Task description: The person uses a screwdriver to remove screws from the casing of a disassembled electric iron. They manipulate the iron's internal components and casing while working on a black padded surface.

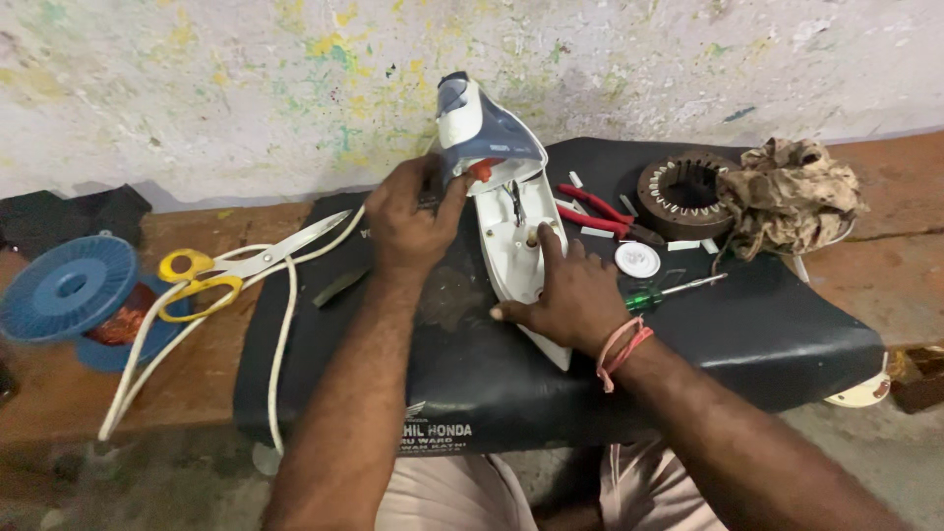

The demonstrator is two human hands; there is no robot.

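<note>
Paint-flecked wall behind, one black seat cushion (747, 334) carries one clothes iron (511, 211) (partly opened). Left hand (413, 221) curls shut around its lifted housing; right hand (570, 295) lies spread flat on its white body. Nearby: one scissors (231, 270), one screwdriver (669, 292), one pliers (600, 211).

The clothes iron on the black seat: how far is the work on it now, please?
Done: the iron is already opened, its blue-grey top cover lifted off the white body. In hand: the left hand holds the cover up at its rear, and the right hand presses on the white body, one finger inside. Left: the iron is still apart, and the green-handled screwdriver and red pliers lie unused beside it.
</note>
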